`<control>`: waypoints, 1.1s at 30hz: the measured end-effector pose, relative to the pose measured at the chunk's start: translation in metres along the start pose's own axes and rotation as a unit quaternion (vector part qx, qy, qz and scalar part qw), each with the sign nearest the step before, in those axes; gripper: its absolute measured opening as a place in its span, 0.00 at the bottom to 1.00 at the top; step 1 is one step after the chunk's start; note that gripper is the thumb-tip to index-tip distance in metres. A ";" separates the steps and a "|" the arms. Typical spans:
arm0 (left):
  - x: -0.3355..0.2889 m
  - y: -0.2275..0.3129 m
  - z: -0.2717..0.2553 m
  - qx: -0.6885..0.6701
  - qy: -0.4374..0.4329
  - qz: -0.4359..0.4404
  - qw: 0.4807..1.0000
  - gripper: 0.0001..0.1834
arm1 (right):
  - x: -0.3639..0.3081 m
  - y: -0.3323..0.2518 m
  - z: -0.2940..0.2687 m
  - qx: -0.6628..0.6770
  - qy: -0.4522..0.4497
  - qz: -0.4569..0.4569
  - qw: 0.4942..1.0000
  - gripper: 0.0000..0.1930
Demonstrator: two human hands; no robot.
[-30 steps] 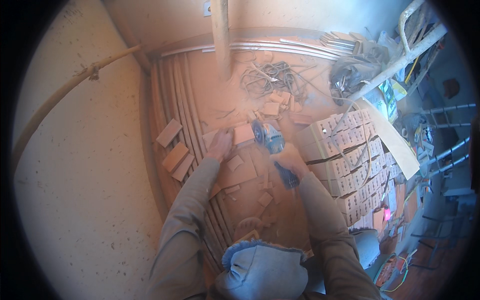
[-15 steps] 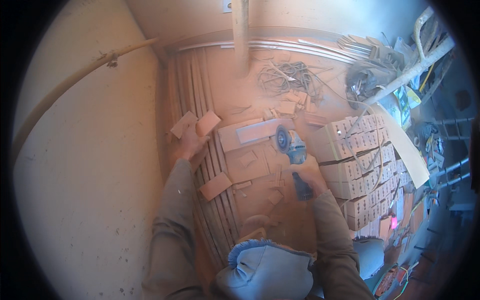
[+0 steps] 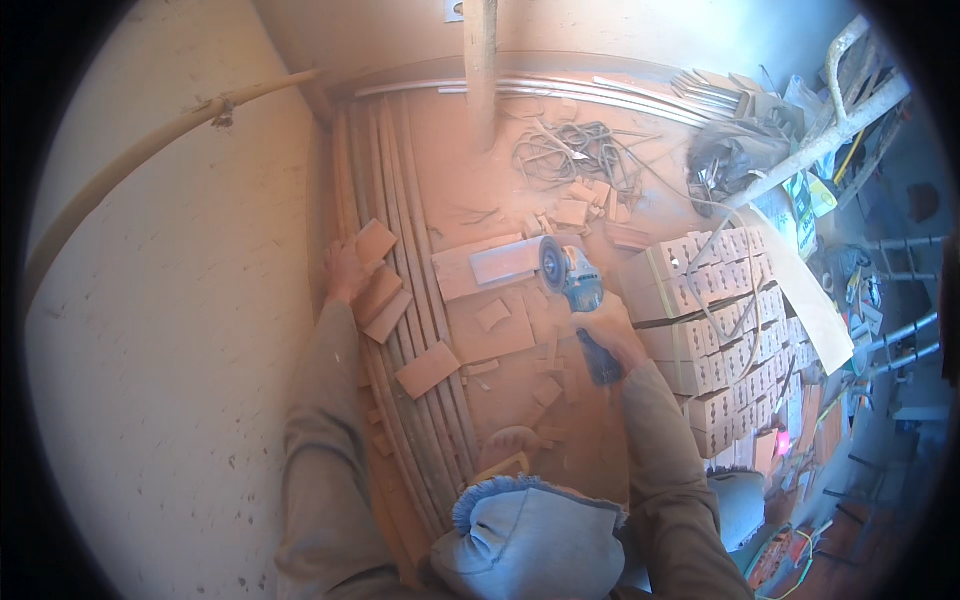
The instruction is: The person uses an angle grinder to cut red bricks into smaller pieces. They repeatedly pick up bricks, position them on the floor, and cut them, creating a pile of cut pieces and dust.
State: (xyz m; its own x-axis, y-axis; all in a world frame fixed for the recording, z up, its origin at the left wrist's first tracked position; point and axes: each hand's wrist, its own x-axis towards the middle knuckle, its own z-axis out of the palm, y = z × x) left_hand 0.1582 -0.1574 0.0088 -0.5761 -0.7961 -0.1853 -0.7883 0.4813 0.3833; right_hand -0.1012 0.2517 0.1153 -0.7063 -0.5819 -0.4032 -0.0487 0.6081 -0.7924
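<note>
An angle grinder (image 3: 585, 290) with a round disc is gripped in my right hand (image 3: 607, 328), fingers wrapped round its body. Its disc stands beside the right end of a pale flat tile piece (image 3: 505, 262) lying on a larger terracotta slab (image 3: 452, 278). My left hand (image 3: 345, 272) is at the far left, against the left edges of a terracotta tile piece (image 3: 376, 243) and a darker piece (image 3: 379, 294). Blurred fingers there hide whether it grips either one. Another tile piece (image 3: 428, 370) lies across the long poles (image 3: 410, 240).
Stacked hollow bricks (image 3: 710, 340) stand at the right, a cable (image 3: 740, 310) draped over them. Broken tile bits (image 3: 570, 212) and tangled cord (image 3: 575, 155) lie on the dusty floor (image 3: 455, 150). An upright pole (image 3: 482, 80) rises at the back; a wall (image 3: 190, 330) borders the left.
My left hand has moved left, away from the tile piece it was at, and is now beside the other pieces. The grinder has shifted slightly left and up, still in my right hand.
</note>
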 end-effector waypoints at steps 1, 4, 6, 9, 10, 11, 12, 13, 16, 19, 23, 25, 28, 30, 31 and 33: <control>-0.008 0.041 -0.006 0.007 -0.003 0.025 1.000 0.37 | 0.007 0.011 -0.005 -0.011 0.013 -0.003 1.000 0.17; -0.070 0.142 -0.036 0.003 0.051 0.128 0.990 0.33 | 0.021 0.025 -0.005 -0.041 0.026 0.007 0.999 0.17; -0.043 0.100 0.053 -0.019 0.061 0.229 0.971 0.35 | 0.025 0.018 0.006 -0.052 0.012 0.008 0.999 0.17; -0.060 0.145 0.084 -0.064 0.083 0.287 0.952 0.40 | 0.026 0.021 0.005 -0.068 0.014 0.013 0.998 0.17; -0.060 0.157 0.088 -0.068 0.059 0.278 0.956 0.41 | 0.027 0.023 0.004 -0.073 0.015 0.010 0.997 0.17; -0.060 0.165 0.091 -0.072 0.034 0.270 0.960 0.42 | 0.028 0.026 0.003 -0.078 0.016 0.007 0.997 0.17; -0.059 0.170 0.094 -0.071 0.022 0.265 0.961 0.42 | 0.029 0.028 0.003 -0.076 0.016 0.011 0.997 0.17; -0.058 0.172 0.097 -0.067 0.012 0.260 0.963 0.42 | 0.029 0.026 0.004 -0.071 0.015 0.013 0.997 0.18; -0.052 0.173 0.103 -0.058 -0.015 0.259 0.964 0.40 | 0.023 0.008 0.004 -0.084 0.005 0.025 0.996 0.19; -0.046 0.173 0.106 -0.051 -0.024 0.257 0.965 0.37 | 0.026 0.007 0.003 -0.098 0.003 0.024 0.995 0.21; -0.045 0.175 0.109 -0.054 -0.008 0.262 0.963 0.33 | 0.037 0.022 0.004 -0.111 0.019 0.020 0.993 0.22; -0.046 0.177 0.106 -0.044 -0.016 0.267 0.962 0.33 | 0.042 0.022 0.003 -0.120 0.001 0.045 0.992 0.27; -0.045 0.177 0.105 -0.026 -0.016 0.268 0.963 0.33 | 0.051 0.018 0.006 -0.139 0.006 0.054 0.989 0.31; -0.044 0.175 0.109 -0.017 -0.012 0.263 0.965 0.33 | 0.057 0.016 0.007 -0.144 0.020 0.047 0.988 0.31; -0.044 0.175 0.110 -0.014 -0.010 0.258 0.966 0.33 | 0.058 0.010 0.009 -0.141 0.024 0.041 0.989 0.30; -0.043 0.174 0.112 -0.002 -0.014 0.249 0.969 0.33 | 0.063 0.001 0.011 -0.132 0.027 0.025 0.991 0.30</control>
State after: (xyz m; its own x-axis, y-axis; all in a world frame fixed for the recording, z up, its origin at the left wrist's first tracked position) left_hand 0.0218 0.0014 -0.0179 -0.8901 -0.4558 -0.0020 -0.4113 0.8012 0.4346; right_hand -0.1378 0.2097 0.0845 -0.7489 -0.5215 -0.4089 -0.1901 0.7602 -0.6212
